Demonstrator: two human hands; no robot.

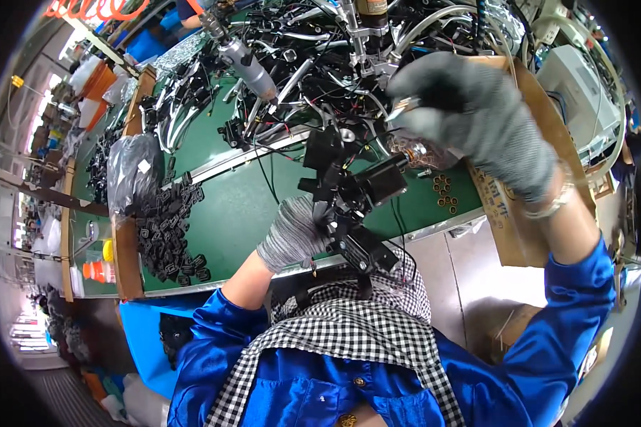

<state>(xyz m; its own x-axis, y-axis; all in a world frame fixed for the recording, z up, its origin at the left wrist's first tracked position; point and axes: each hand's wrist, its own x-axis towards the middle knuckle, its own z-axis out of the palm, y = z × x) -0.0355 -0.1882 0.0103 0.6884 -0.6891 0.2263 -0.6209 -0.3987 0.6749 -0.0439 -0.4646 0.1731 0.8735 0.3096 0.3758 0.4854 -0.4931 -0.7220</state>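
Note:
A grey knitted glove covers my left hand [295,231], whose fingers are wrapped round a black multi-armed plastic assembly [349,196] with thin cables hanging from it. I hold the assembly over the near edge of the green bench. My right hand [470,107], gloved too, is raised at the right, above the bench and apart from the assembly. Thumb and fingers are closed on a small shiny metal part [404,107]; its exact kind is too small to tell. One arm of the assembly ends in a brass-coloured fitting [414,152] at the right.
Several brass-coloured rings [445,191] lie on the green bench top [228,235]. At left are a heap of small black parts [167,228] and a plastic bag [134,174]. A power screwdriver [248,67] hangs overhead. Wired metal arms pile up behind. A cardboard box [498,213] stands right.

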